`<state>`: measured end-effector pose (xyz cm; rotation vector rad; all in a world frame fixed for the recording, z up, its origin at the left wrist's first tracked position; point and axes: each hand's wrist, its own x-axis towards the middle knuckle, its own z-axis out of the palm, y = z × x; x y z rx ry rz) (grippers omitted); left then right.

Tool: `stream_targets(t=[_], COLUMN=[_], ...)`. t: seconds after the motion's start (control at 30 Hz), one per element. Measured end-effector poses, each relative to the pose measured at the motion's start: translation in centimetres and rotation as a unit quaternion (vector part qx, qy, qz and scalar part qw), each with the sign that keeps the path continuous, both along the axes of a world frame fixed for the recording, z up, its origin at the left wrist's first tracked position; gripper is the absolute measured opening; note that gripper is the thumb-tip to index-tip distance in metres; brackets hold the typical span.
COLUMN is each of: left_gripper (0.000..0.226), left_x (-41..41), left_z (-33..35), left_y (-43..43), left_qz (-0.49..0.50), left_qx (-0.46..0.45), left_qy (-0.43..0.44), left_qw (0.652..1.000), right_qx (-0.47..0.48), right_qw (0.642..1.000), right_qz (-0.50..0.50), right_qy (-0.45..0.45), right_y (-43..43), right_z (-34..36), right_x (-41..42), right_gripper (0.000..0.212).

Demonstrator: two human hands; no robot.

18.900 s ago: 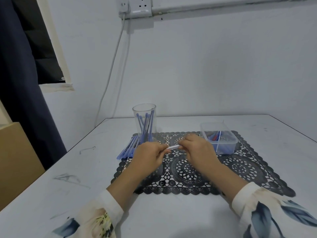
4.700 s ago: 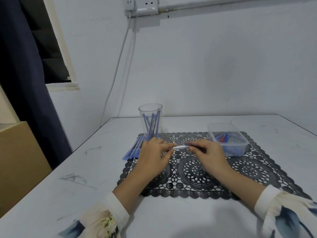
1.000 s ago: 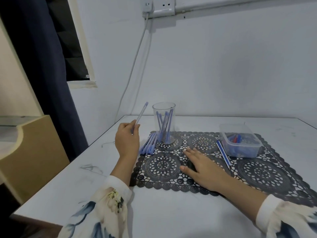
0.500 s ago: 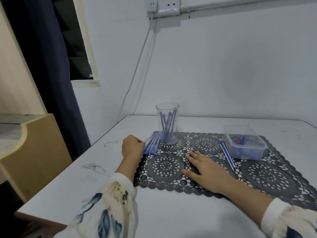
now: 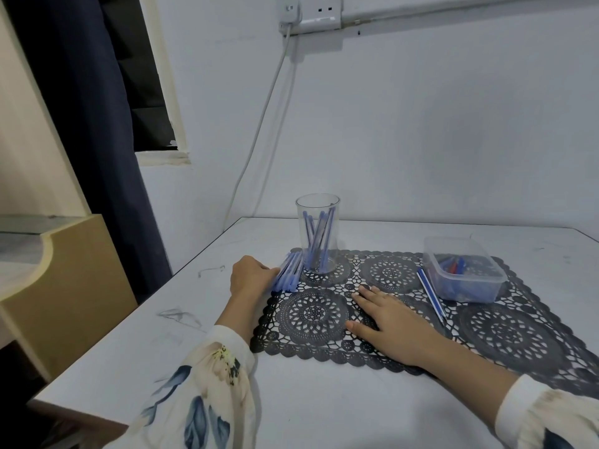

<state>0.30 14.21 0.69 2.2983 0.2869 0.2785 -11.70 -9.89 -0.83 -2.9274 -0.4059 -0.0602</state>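
A clear glass holding several blue pens stands upright at the back left of a black lace mat. Left of the glass, a pile of blue pens lies half on the mat's edge. My left hand rests at that pile with its fingers curled onto the near end of a pen. My right hand lies flat, palm down, on the mat with its fingers spread and holds nothing. One blue-and-white pen lies loose on the mat beside a clear plastic box of blue and red parts.
The white table stands against a wall; its left edge drops off next to a tan cabinet and a dark curtain. A white cable hangs from a wall socket down behind the table.
A second ago my left hand held a pen up beside the glass; it has come down to the pile on the left. My right hand has stayed flat on the mat.
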Motion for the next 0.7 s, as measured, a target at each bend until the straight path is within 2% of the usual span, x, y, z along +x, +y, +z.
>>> stream_targets(t=[0.5, 0.7], left_gripper=[0.029, 0.034], left_x=[-0.2, -0.8], left_z=[-0.4, -0.2], left_y=[-0.9, -1.0], left_qz=[-0.014, 0.002], left_qx=[0.004, 0.008], left_qy=[-0.051, -0.06], left_qw=[0.999, 0.998], right_qx=[-0.005, -0.002], right_qw=[1.0, 1.0], right_qz=[-0.002, -0.001], right_qy=[0.004, -0.005], right_y=[0.0, 0.0], right_z=[0.0, 0.1], right_x=[0.0, 0.0], right_gripper=[0.08, 0.072])
